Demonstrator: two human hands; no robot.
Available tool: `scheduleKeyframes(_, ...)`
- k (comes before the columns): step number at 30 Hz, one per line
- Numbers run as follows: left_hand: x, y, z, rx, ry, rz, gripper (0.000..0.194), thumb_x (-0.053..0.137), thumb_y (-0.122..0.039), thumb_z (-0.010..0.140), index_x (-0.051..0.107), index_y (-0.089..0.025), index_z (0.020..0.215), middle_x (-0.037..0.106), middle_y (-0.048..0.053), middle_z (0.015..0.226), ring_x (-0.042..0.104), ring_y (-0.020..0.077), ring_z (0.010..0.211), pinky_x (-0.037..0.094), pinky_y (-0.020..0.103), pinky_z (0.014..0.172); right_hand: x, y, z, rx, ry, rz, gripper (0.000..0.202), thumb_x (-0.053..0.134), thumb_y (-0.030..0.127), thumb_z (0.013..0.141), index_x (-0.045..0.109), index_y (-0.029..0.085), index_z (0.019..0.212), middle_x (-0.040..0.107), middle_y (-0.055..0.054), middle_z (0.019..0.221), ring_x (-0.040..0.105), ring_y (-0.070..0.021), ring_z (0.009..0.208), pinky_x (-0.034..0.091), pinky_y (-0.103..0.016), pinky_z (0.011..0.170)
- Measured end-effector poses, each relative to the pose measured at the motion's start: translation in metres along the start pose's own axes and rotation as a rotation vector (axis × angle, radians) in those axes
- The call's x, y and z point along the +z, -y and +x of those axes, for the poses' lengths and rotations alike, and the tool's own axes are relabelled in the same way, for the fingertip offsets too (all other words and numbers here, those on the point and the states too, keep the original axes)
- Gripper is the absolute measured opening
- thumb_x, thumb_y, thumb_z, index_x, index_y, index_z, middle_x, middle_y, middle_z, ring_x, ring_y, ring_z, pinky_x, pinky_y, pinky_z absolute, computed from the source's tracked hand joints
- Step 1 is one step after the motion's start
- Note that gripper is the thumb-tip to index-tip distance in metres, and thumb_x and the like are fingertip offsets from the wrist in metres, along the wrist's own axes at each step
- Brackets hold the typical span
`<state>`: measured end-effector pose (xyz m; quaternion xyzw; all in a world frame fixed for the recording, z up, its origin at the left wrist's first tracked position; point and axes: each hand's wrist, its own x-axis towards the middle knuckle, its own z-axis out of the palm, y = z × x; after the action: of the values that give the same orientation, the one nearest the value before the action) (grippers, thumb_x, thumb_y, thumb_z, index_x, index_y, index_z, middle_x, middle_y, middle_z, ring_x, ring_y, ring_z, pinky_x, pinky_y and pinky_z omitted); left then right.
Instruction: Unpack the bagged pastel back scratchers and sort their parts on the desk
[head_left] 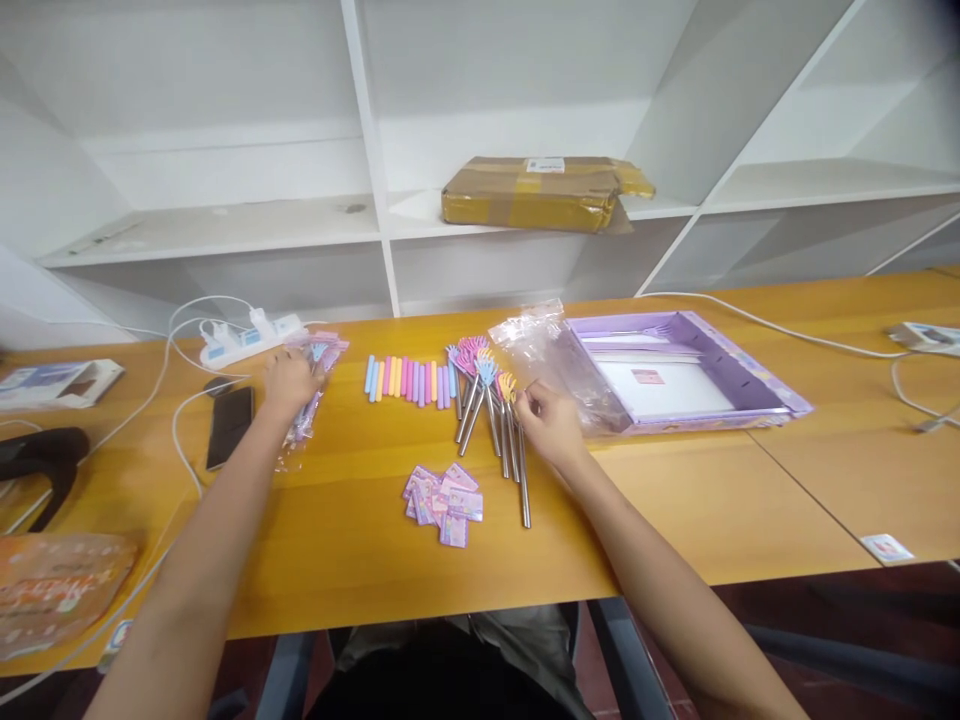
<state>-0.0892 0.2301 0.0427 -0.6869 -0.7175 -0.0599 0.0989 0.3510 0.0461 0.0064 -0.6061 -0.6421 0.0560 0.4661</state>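
Observation:
At the left, my left hand lies with curled fingers over a clear plastic packet. A light blue head shows through the packet's film. My right hand is closed in a pinch at the right edge of a fanned pile of back scratchers. These have pink, blue, purple and yellow hand-shaped heads and metal rods. One rod runs up under my right fingertips. Left of the pile is a row of coloured handle tubes. Small printed purple cards are heaped nearer to me.
Clear plastic bags lie against a purple open box at the right. A power strip with cables and a dark phone are at the left. A taped carton sits on the shelf behind.

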Motion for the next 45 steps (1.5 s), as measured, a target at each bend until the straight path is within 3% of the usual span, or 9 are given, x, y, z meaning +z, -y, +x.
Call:
scheduleKeyframes(10,-0.002,-0.008,-0.003,0.042,-0.099,-0.137,0.054,0.055,-0.041,0.098,0.057,-0.009,0.142,0.068,0.026,0.136,0.059,0.0431,0.132,0.048,0.051,0.108,-0.003,-0.004,-0.002,0.024,0.012,0.038,0.037,0.054,0.029,0.1,0.041,0.023,0.065,0.048,0.002,0.067,0.048,-0.0145,0.061,0.032,-0.031,0.063)
scheduleKeyframes(21,-0.033,-0.016,-0.041,0.088,-0.182,-0.348,0.05,0.055,-0.031,0.102,0.052,-0.014,0.149,0.07,0.019,0.135,0.068,0.034,0.123,0.052,0.045,0.108,0.0,-0.001,-0.004,0.02,0.063,0.055,0.037,0.053,0.031,0.102,0.044,0.023,0.067,0.049,0.001,0.069,0.049,-0.0159,0.065,0.034,-0.032,0.064)
scheduleKeyframes(24,-0.05,-0.027,-0.065,0.236,-0.217,-0.4,0.047,0.054,-0.029,0.103,0.055,-0.015,0.148,0.07,0.017,0.132,0.068,0.0326,0.121,0.051,0.046,0.11,-0.001,0.004,-0.005,0.024,0.063,0.143,0.033,0.054,0.035,0.104,0.049,0.022,0.073,0.051,0.0,0.073,0.051,-0.0169,0.07,0.039,-0.032,0.067)
scheduleKeyframes(27,-0.063,-0.047,-0.117,0.536,-0.055,-0.415,0.041,0.048,-0.032,0.106,0.06,-0.024,0.145,0.07,0.012,0.133,0.069,0.0324,0.121,0.052,0.047,0.107,0.001,0.016,-0.012,0.019,0.172,0.459,0.023,0.064,0.045,0.101,0.057,0.024,0.109,0.06,-0.001,0.093,0.057,-0.0157,0.075,0.049,-0.029,0.068)
scheduleKeyframes(29,-0.065,-0.063,-0.157,0.665,0.121,-0.466,0.048,0.048,-0.033,0.107,0.052,-0.029,0.154,0.07,0.011,0.137,0.072,0.0303,0.115,0.056,0.044,0.101,0.008,0.029,-0.02,0.02,0.306,0.681,0.057,0.076,0.05,0.093,0.046,0.03,0.136,0.062,-0.003,0.111,0.062,-0.0139,0.075,0.053,-0.027,0.062)
scheduleKeyframes(32,-0.061,-0.083,-0.2,0.765,0.326,-0.607,0.055,0.05,-0.027,0.105,0.045,-0.029,0.159,0.065,0.014,0.147,0.067,0.0319,0.127,0.054,0.045,0.106,0.021,0.049,-0.036,0.043,0.391,0.744,0.06,0.077,0.047,0.094,0.044,0.031,0.142,0.066,-0.004,0.111,0.066,-0.0142,0.074,0.054,-0.024,0.056)
scheduleKeyframes(35,-0.054,-0.095,-0.213,0.715,0.504,-0.813,0.069,0.067,-0.033,0.099,0.038,-0.028,0.162,0.063,0.015,0.147,0.065,0.0316,0.128,0.053,0.043,0.106,0.034,0.062,-0.053,-0.036,0.355,0.579,0.031,0.068,0.036,0.1,0.057,0.025,0.127,0.071,-0.005,0.101,0.071,-0.0171,0.081,0.06,-0.028,0.067)
scheduleKeyframes(41,-0.045,-0.095,-0.214,0.466,0.935,-1.233,0.054,0.063,-0.052,0.103,0.053,-0.024,0.148,0.07,0.003,0.093,0.065,0.0168,0.067,0.055,0.03,0.065,0.05,0.059,-0.068,-0.177,0.294,0.485,0.053,0.064,0.023,0.1,0.04,0.026,0.148,0.07,-0.004,0.103,0.07,-0.0137,0.074,0.059,-0.024,0.06)
scheduleKeyframes(45,-0.042,-0.092,-0.217,0.398,1.036,-1.281,0.058,0.066,-0.049,0.102,0.049,-0.025,0.152,0.063,-0.003,0.079,0.054,0.0114,0.053,0.049,0.025,0.053,0.044,0.053,-0.062,-0.17,0.233,0.507,0.018,0.059,0.024,0.105,0.052,0.027,0.121,0.07,-0.006,0.109,0.072,-0.0152,0.08,0.057,-0.025,0.058)
